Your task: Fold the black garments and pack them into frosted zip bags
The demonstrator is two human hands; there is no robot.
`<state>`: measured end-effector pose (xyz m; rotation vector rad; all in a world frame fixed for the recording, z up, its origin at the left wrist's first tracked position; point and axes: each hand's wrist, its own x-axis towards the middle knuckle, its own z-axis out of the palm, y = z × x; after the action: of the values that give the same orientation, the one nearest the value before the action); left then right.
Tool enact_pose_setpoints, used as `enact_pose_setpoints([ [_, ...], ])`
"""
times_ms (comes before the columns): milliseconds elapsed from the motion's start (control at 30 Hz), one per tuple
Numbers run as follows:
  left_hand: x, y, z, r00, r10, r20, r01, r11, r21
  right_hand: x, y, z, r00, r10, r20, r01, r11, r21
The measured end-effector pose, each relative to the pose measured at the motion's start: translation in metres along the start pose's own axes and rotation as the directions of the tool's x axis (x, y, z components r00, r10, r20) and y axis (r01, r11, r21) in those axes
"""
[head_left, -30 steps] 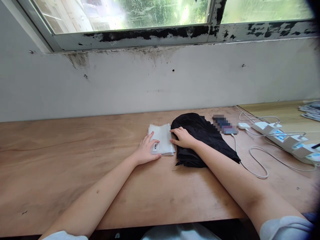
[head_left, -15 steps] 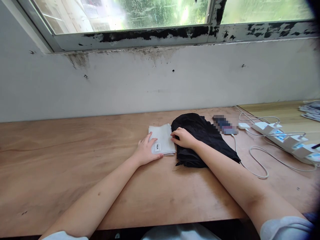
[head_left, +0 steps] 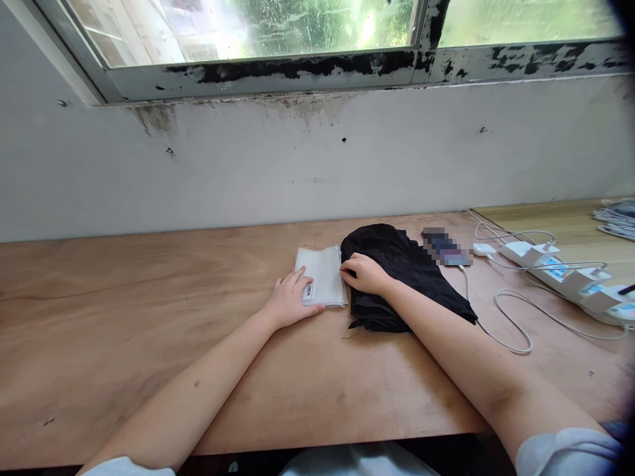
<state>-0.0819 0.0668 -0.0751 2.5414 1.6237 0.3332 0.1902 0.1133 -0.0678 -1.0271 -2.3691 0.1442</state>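
A small stack of thin, whitish plastic bags lies flat on the table, with a white barcode label near its lower left. My left hand is open along the stack's left side, fingers spread onto the top bag and thumb along the near edge. At the right edge of the stack, my right hand has its fingers curled together, the fingertips touching or very near that edge. Whether they pinch anything is hidden. Under my right hand and forearm is a bunched black cloth.
A phone, its screen blurred out, lies beyond the cloth with a white cable attached. On the right, a white power strip holds several chargers with looping cables. A wall and window stand behind the wooden table.
The top bag and its label have shifted slightly left under my left hand, and the stack's edges look a little neater. Both hands stay nearly in place.
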Motion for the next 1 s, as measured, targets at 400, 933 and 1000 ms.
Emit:
enact_pose_setpoints([
  [400,-0.006,0.012,0.001,0.998,-0.014,-0.066,0.015,1.0,0.007,-0.005,-0.002,0.0,0.998,-0.066,0.025,0.064,0.995,0.075],
  [933,-0.007,0.022,0.004,0.999,-0.019,-0.04,0.022,0.997,0.068,-0.002,-0.002,0.001,0.997,-0.043,0.068,0.044,0.999,-0.006],
  [1000,-0.005,0.02,0.006,0.998,-0.037,0.055,0.036,0.999,0.018,-0.001,-0.003,0.0,1.0,0.026,0.008,-0.025,0.993,-0.115],
])
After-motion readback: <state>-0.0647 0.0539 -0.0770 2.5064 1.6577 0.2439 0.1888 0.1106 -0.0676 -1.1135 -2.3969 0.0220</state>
